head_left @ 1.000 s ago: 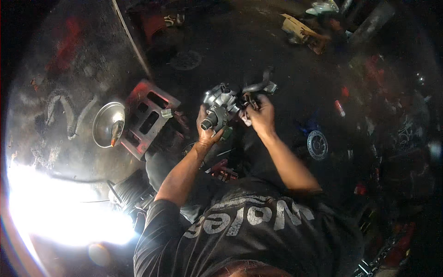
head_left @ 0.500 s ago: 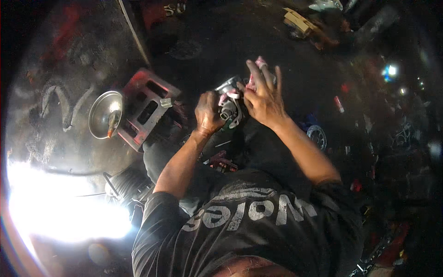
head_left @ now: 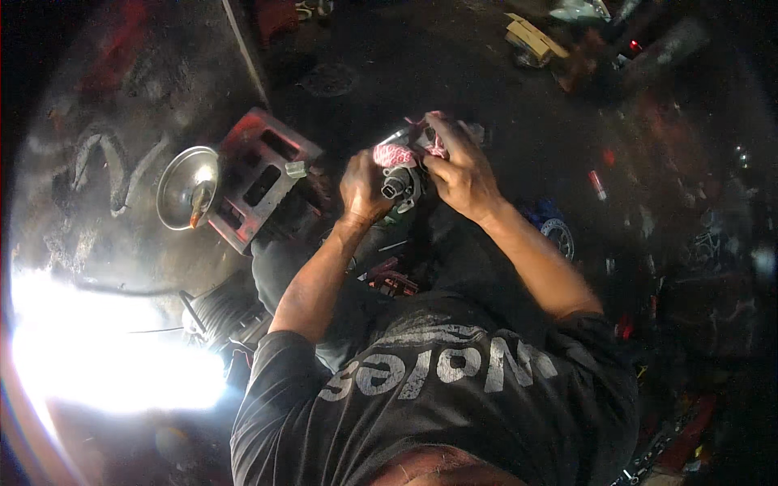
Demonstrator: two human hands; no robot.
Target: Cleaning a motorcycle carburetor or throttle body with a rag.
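Observation:
Held in front of me is a grey metal machine part [head_left: 399, 188] with a round dark connector-like end facing me; its exact kind is unclear. My left hand [head_left: 362, 190] is closed around its left side. A pink-and-white patterned cloth [head_left: 394, 155] lies against the part's upper side. My right hand [head_left: 463, 174] is bent over the right side, with thumb and fingers closed on the cloth and pressing it to the part. The part's far side is mostly hidden by the cloth and fingers.
To the left stands a worn red crate [head_left: 258, 121] with a small pale block [head_left: 297, 169] on it. Beside it is a shiny metal bowl [head_left: 172, 194]. A toothed metal ring [head_left: 557, 237] lies at right, a cardboard box [head_left: 535, 38] far right. Strong light glares at lower left.
My right hand's fingers, spread before, have curled down onto the cloth and part. The cloth now covers more of the part's upper side. My left hand keeps its hold.

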